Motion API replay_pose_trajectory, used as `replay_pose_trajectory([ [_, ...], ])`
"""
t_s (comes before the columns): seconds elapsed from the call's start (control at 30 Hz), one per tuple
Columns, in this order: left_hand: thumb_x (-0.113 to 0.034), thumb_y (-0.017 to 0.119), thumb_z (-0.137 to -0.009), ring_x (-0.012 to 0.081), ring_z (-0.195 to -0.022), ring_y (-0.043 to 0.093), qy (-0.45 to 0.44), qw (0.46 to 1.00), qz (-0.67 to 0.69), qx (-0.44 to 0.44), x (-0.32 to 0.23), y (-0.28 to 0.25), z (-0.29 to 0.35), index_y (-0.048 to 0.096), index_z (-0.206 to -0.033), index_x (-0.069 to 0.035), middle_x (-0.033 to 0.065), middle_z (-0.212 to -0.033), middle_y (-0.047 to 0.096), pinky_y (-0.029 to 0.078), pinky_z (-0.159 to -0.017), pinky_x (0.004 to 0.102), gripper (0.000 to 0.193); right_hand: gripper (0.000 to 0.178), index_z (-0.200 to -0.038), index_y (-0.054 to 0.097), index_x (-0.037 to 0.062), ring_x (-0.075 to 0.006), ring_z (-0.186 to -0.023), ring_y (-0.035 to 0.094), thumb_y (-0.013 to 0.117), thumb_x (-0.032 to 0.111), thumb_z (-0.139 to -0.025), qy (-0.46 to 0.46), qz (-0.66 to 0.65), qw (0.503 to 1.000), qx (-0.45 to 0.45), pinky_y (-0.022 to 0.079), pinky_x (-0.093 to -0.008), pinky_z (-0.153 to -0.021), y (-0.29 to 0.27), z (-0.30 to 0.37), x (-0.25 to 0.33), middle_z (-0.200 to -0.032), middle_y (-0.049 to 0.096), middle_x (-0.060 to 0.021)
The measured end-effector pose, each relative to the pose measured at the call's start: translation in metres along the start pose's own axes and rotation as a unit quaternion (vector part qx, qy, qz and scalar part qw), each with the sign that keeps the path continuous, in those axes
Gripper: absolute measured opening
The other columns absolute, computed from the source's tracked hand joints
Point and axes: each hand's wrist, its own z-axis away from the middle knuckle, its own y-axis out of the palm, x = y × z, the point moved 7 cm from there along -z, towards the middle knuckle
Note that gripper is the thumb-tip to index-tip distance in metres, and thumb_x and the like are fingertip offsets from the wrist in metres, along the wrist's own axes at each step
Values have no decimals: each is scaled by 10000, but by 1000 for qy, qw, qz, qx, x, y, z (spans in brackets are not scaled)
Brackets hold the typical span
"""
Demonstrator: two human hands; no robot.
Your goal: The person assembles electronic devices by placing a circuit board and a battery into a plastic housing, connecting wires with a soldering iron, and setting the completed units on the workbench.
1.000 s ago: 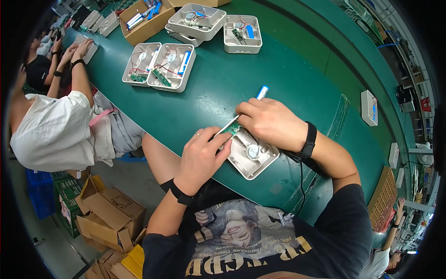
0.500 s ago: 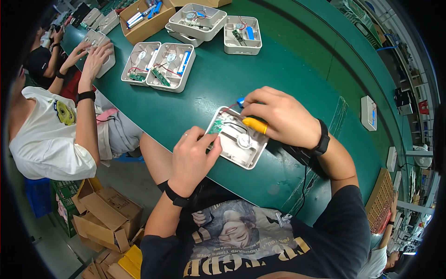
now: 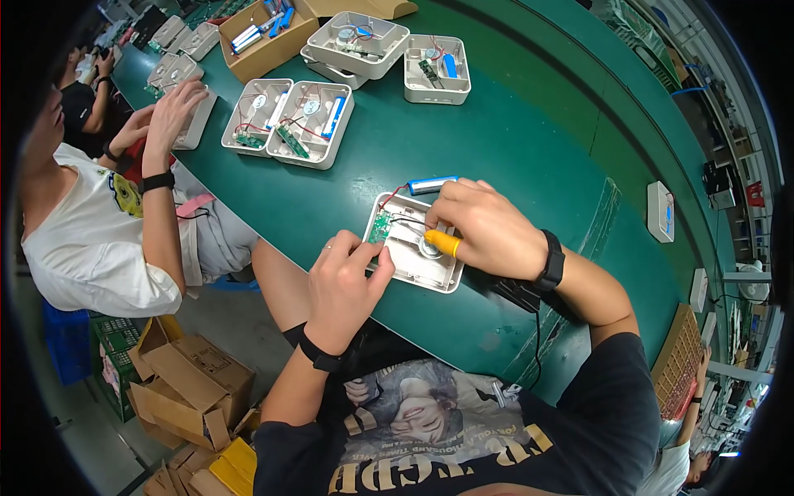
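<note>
An open white plastic casing (image 3: 418,273) lies on the green table in front of me. My left hand (image 3: 343,277) grips its near-left edge, thumb and forefinger beside the green circuit board (image 3: 380,226). Over the casing's right side is my right hand (image 3: 492,231), a yellow finger cot (image 3: 442,242) on one digit. Its bent fingertips close around the black wire (image 3: 407,219) that runs from the board. Partly hidden under those fingers sits a round white speaker (image 3: 428,248). Against the casing's far side rests a blue battery (image 3: 432,185), joined by a red wire.
Several similar casings (image 3: 310,124) with boards and batteries stand farther off. Behind them is a cardboard box (image 3: 277,51) of blue batteries. A black object with a cable (image 3: 517,293) lies by my right wrist. At left, a co-worker's hands (image 3: 169,116) touch another casing.
My right hand has left the battery and moved in over the casing to the wire. The battery now shows in full beyond the casing. My left hand keeps its hold.
</note>
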Motion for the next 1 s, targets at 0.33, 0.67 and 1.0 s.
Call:
replay_pose_trajectory([
  [0.33, -78, 799, -872, 276, -717, 643, -7, 1000, 1, 19, 4, 0, 0, 770, -885, -7, 100, -834, 613, 524, -636, 400, 78, 259, -1182, 745, 74, -289, -1039, 636, 739, 112, -926, -192, 39, 981, 13, 501, -399, -889, 6, 8, 33, -1120, 668, -68],
  [0.67, -69, 817, -851, 283, -774, 635, 71, 994, 49, 75, 7, -3, -6, 762, -895, -21, 90, -864, 599, 538, -701, 412, 86, 396, -1284, 724, 43, -312, -1053, 652, 761, 113, -896, -84, 55, 995, -9, 538, -432, -951, 5, -26, -41, -1156, 694, -118],
  [1.0, -70, 820, -846, 277, -782, 634, 57, 994, 55, 78, 10, 2, -8, 761, -896, -22, 84, -869, 601, 537, -699, 413, 91, 439, -1270, 691, 50, -317, -834, 678, 824, 148, -863, 34, -184, 976, 114, 542, -418, -732, -13, -22, -34, -965, 700, -132],
])
